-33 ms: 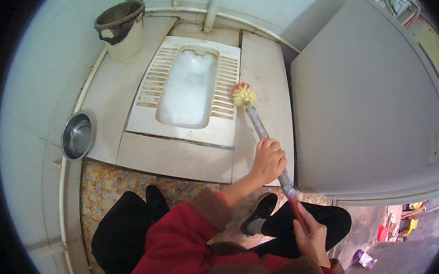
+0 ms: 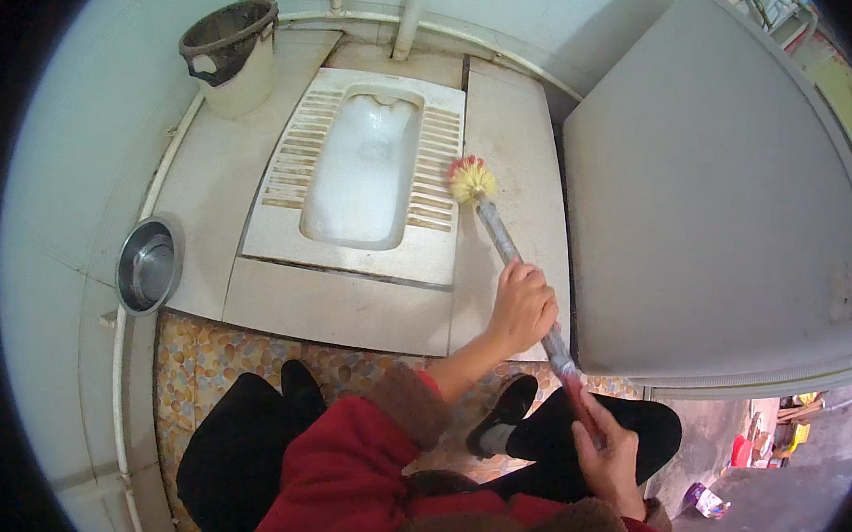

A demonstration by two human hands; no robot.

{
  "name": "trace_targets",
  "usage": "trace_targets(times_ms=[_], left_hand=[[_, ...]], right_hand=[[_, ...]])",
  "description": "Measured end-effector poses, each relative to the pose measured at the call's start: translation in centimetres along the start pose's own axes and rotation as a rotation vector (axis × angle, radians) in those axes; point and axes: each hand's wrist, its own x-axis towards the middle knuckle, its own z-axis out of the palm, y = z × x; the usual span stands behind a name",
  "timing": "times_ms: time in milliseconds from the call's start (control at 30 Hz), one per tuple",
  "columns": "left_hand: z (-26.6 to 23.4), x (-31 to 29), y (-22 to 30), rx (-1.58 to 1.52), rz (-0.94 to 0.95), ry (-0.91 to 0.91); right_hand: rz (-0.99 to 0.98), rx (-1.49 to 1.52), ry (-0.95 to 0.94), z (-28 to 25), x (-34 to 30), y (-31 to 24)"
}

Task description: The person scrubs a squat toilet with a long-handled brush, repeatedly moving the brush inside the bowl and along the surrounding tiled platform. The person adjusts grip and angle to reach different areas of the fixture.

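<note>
Both of my hands hold one long toilet brush. My left hand is wrapped round the middle of its grey shaft. Lower down, my right hand grips the red end of the handle. The round head of yellow and red bristles is beside the right edge of a white squat toilet, over the ribbed footrest's border; whether it touches the surface I cannot tell. White foam or liquid fills much of the toilet's bowl, and brownish stains mark the ribbed footrests.
A metal basin sits at the left by a wall pipe. Behind it stands a pale bucket with a dark liner. A large grey cabinet-like box bounds the right side. Below the raised step lies pebble-patterned floor, under my legs.
</note>
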Motion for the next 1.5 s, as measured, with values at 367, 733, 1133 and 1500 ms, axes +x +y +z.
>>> trace_targets(times_ms=[367,733,1133,1500], left_hand=[[2.2,16.2,-19.2,0.607,0.186,-0.180],[0.0,4.3,-3.9,0.205,0.171,-0.010],[-2.3,4.4,-2.5,0.253,0.175,0.009],[-1.8,2.2,4.6,0.058,-0.019,0.231]], right_hand=[[-0.076,-0.161,0.071,7.2,21.7,0.8],[-0.015,-0.130,-0.169,-1.5,6.0,1.4],[-0.138,-0.306,0.137,-3.1,4.4,-1.4],[-0.085,-0.253,-0.008,-10.9,2.3,-5.0]])
